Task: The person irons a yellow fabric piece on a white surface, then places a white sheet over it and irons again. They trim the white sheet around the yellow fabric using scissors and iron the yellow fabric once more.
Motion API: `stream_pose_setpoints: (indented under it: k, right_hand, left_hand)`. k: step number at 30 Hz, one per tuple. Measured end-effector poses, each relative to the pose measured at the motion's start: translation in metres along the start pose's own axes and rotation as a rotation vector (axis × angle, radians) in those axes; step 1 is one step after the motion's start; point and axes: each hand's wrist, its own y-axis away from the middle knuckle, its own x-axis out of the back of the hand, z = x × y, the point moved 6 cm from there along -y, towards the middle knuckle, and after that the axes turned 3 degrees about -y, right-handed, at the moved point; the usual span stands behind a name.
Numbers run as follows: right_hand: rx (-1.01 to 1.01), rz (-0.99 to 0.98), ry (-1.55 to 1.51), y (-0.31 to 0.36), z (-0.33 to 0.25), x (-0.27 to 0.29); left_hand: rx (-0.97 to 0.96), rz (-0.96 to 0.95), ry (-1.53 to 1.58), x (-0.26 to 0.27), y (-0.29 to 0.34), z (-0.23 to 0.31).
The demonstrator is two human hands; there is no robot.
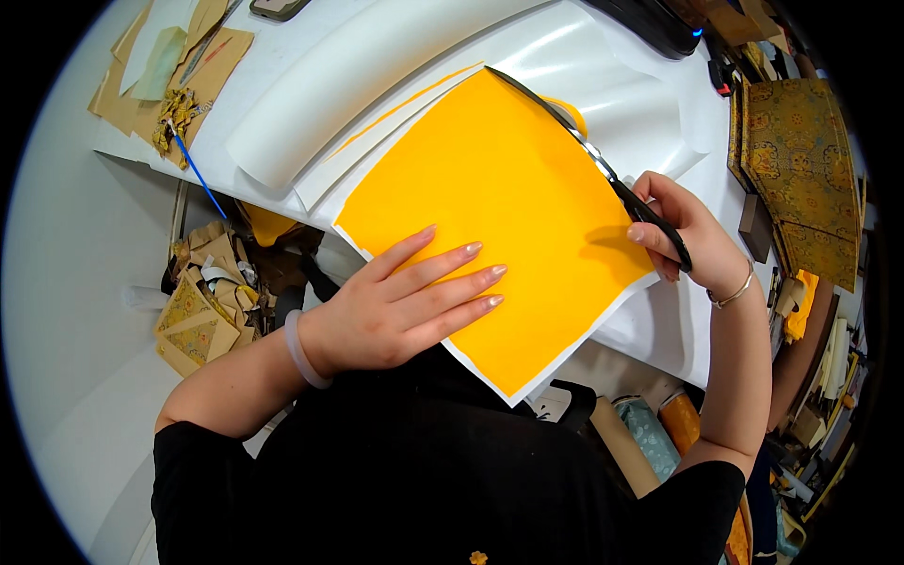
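A large yellow sheet (pixel 508 198) with a white border along its left and lower edges lies before me, its near corner hanging past the table's front edge. My left hand (pixel 395 297) rests flat on its lower left part, fingers spread. At its right side my right hand (pixel 678 231) is closed round the black handles of a pair of long scissors (pixel 607 171). The blades lie along the sheet's upper right edge, the tip reaching its far corner. A thin strip edged in yellow (pixel 405 108) lies just beyond the sheet's upper left edge.
A thick white roll (pixel 348 80) lies across the white table (pixel 231 85) behind the sheet. Brown paper pieces (pixel 212 56) and a blue-handled brush (pixel 193 169) are at the far left. Patterned brocade boards (pixel 800 169) stand at the right. Fabric rolls (pixel 650 433) sit below the table.
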Motion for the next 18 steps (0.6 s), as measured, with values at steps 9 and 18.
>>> stream_pose_setpoints:
  k: [9,18]
  right_hand:
    - [-0.012,-0.021,-0.008,0.004,0.005,0.0]
    - [-0.093,0.011,-0.124,0.08,0.029,0.01]
  left_hand:
    - [-0.036,-0.017,0.021,-0.005,0.001,0.013]
    - [-0.021,-0.079,-0.024,-0.002,-0.006,0.016]
